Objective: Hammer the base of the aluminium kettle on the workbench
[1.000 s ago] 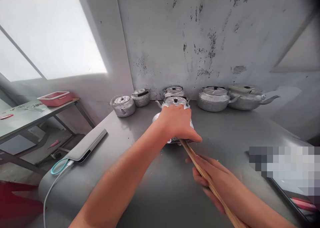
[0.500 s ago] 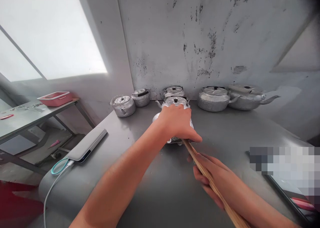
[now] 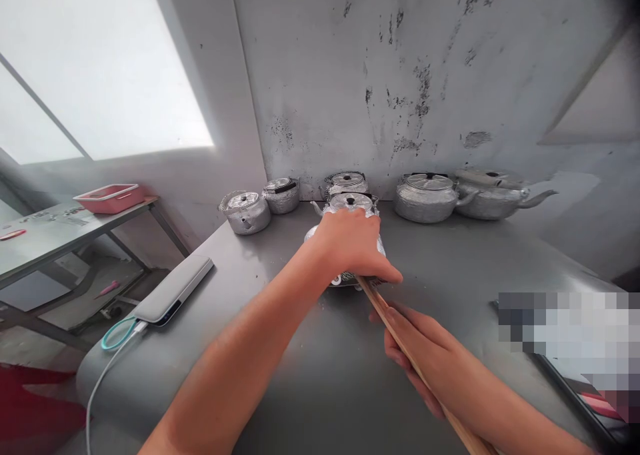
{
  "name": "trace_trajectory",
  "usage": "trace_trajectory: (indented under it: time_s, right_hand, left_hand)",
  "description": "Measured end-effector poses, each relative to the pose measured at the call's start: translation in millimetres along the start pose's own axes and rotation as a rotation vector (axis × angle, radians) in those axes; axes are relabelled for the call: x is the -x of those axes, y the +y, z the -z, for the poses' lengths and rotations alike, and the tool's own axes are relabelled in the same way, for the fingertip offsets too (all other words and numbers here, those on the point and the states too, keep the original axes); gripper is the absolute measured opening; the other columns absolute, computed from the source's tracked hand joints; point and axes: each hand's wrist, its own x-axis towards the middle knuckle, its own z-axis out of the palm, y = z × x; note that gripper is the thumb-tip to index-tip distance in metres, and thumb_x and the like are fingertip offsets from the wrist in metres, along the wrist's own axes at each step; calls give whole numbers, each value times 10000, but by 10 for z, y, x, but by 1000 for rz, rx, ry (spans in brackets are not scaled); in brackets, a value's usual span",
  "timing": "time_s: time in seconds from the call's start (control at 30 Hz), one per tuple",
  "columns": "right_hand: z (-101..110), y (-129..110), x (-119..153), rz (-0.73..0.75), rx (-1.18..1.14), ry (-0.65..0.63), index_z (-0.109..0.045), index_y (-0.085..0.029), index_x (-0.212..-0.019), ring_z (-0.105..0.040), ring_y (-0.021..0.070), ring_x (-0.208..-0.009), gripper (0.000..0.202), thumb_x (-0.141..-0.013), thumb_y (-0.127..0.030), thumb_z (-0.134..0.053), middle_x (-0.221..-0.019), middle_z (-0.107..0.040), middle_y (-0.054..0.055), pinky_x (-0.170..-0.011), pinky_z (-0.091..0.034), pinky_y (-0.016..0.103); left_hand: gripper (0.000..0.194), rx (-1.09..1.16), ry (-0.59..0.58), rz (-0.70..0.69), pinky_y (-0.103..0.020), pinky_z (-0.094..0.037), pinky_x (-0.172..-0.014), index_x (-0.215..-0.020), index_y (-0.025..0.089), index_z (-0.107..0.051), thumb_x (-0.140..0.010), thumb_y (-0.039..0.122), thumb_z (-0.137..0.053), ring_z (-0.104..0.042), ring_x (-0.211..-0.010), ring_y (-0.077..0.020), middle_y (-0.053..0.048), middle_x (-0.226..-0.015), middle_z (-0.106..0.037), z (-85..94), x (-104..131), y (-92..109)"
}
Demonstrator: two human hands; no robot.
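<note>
My left hand (image 3: pixel 350 245) lies over a shiny metal item (image 3: pixel 311 233) near the middle of the grey table, with its thumb stretched out to the right. Most of that item is hidden under the hand. My right hand (image 3: pixel 415 342) is wrapped round a long wooden stick (image 3: pixel 383 307), whose far end meets the lower edge of the metal item. Just beyond my left hand stands a silver kettle (image 3: pixel 353 202), with another kettle (image 3: pixel 346 180) behind it.
Two small kettles (image 3: pixel 246 213) (image 3: pixel 283 195) stand back left, two larger ones (image 3: pixel 427 198) (image 3: pixel 490 195) back right. A power bank (image 3: pixel 175 292) with a cable lies left on the table (image 3: pixel 300 402). A dark-edged object (image 3: pixel 570 395) is at right; a pink basket (image 3: pixel 111 200) sits on a side table.
The far end of the wooden stick and my right hand have shifted slightly to the left. My left hand stays over the metal item, almost unmoved.
</note>
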Motion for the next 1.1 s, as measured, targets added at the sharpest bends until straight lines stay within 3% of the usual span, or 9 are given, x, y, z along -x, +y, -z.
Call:
trace_trajectory:
  time_s: [0.37, 0.6, 0.97, 1.1]
  right_hand:
    - [8, -6, -38, -51, 4, 1, -511, -216, -1008, -364, 55, -393, 442, -977, -619, -333, -698, -457, -75, -402, -360, 209]
    - [42, 23, -92, -92, -3, 4, -507, -205, -1095, -372, 41, -348, 412, -1008, -541, -285, -705, -508, -69, -406, -347, 215]
    - [11, 56, -111, 11, 76, -34, -491, -205, -1060, -322, 46, -349, 410, -1011, -533, -251, -684, -437, -77, -393, -320, 225]
    - [24, 104, -105, 96, 105, -27, -512, -210, -950, -321, 63, -405, 409, -1008, -537, -273, -680, -405, -63, -361, -275, 204]
  left_hand:
    - [623, 6, 2, -5, -368, -477, -712, -971, 203, -596, -605, 706, -623, -607, -935, -285, -77, -1008, -637, 4, -4, -10]
    - [628, 1, -13, 5, -360, -487, -739, -986, 214, -600, -601, 709, -640, -624, -934, -280, -71, -1041, -646, 24, 2, -22]
    - [876, 56, -6, 67, -402, -485, -879, -1303, 251, -510, -619, 786, -619, -564, -1152, -335, -95, -1288, -593, 54, 176, -148]
    - [907, 69, -67, 129, -369, -504, -780, -1308, 239, -460, -588, 757, -654, -598, -1101, -336, -106, -1285, -591, 113, 216, -157]
